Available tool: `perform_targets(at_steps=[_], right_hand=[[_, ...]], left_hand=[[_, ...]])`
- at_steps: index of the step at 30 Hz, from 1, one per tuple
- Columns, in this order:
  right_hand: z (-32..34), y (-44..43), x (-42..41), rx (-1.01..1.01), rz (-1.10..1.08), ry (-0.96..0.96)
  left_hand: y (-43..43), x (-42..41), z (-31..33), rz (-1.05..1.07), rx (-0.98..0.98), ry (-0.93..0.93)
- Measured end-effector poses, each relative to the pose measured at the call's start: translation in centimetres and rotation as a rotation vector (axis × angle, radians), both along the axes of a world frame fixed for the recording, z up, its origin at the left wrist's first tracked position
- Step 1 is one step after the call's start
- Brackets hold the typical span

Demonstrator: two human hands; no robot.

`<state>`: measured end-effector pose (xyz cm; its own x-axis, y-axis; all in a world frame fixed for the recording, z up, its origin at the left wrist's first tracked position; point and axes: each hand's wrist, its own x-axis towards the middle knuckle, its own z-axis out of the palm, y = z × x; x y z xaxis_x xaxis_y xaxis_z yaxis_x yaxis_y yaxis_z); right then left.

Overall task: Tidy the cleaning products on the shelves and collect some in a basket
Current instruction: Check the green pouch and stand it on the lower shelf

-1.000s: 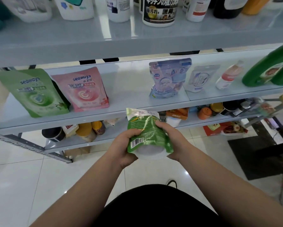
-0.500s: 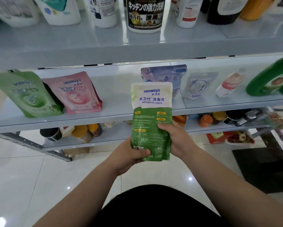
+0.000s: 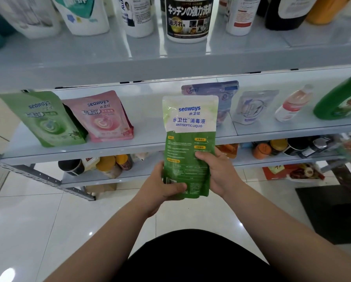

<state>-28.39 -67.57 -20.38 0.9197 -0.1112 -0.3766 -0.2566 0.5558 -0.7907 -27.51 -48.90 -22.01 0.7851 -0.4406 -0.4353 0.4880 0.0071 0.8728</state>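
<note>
White floor tiles run under a grey shelf unit [image 3: 130, 146] that fills the top of my view, bottles along twelve o'clock. A second ago the green antiseptic pouch [image 3: 190, 143] lay tipped flat near my waist, base toward me; now I have it raised upright at dead centre, printed back facing me, in front of the middle shelf. My left hand [image 3: 160, 190] clamps its lower corner at seven o'clock of the pouch, thumb across the front; my right hand [image 3: 219, 174] pinches its edge at four o'clock. To me that says it is squared up for shelving, likely in the gap between the pink pouch [image 3: 103, 117] at ten o'clock and the purple pouch [image 3: 225, 92] directly behind. I see no basket.
</note>
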Motion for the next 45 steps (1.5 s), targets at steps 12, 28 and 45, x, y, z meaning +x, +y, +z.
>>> perform_targets(at_steps=[12, 28, 45], right_hand=[[0.9, 4.8, -0.4, -0.493, 0.227, -0.157], [0.5, 7.3, -0.5, -0.284, 0.017, -0.017], [-1.0, 11.9, 0.5, -0.535, 0.082, 0.025]], left_hand=[[2.4, 0.2, 0.2, 0.076, 0.092, -0.233], [8.2, 1.8, -0.5, -0.016, -0.151, 0.061], [13.1, 3.5, -2.2, -0.040, 0.018, -0.150]])
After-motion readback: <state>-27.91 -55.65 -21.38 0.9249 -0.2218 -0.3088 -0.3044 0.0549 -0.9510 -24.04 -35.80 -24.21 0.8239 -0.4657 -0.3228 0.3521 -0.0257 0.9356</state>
